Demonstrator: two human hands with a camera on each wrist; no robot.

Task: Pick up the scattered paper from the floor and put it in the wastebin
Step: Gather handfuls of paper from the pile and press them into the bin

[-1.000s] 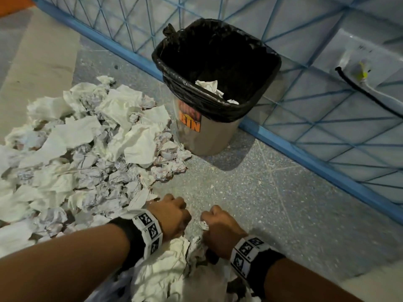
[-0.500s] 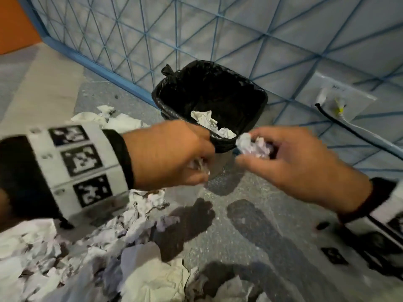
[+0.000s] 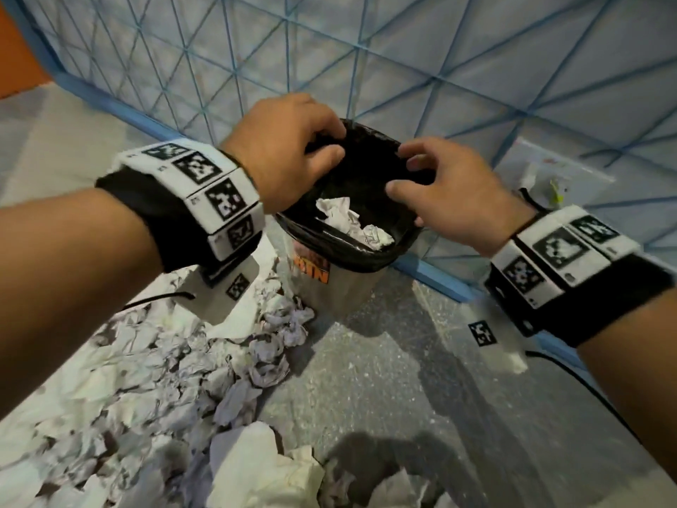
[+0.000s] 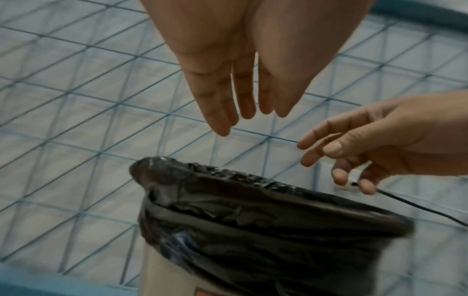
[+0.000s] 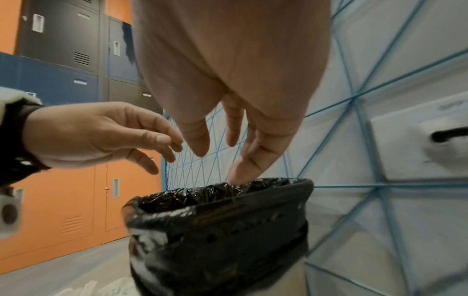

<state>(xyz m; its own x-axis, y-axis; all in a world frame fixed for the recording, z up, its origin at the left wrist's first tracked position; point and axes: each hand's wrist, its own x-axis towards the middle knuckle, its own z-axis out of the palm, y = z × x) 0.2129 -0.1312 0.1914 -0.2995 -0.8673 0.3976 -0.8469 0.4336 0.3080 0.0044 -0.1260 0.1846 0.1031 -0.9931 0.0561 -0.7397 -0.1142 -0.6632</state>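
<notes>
Both hands, left [image 3: 289, 148] and right [image 3: 445, 194], hover empty, fingers loose, over the bin [image 3: 366, 251]. They hide part of its rim. Paper [image 3: 351, 223] lies inside; its label is half hidden.

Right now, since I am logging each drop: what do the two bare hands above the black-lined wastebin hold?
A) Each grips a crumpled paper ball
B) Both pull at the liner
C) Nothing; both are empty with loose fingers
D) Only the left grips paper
C: the left hand and right hand hang with spread, empty fingers over the black-lined wastebin, and crumpled white paper lies inside it.
</notes>
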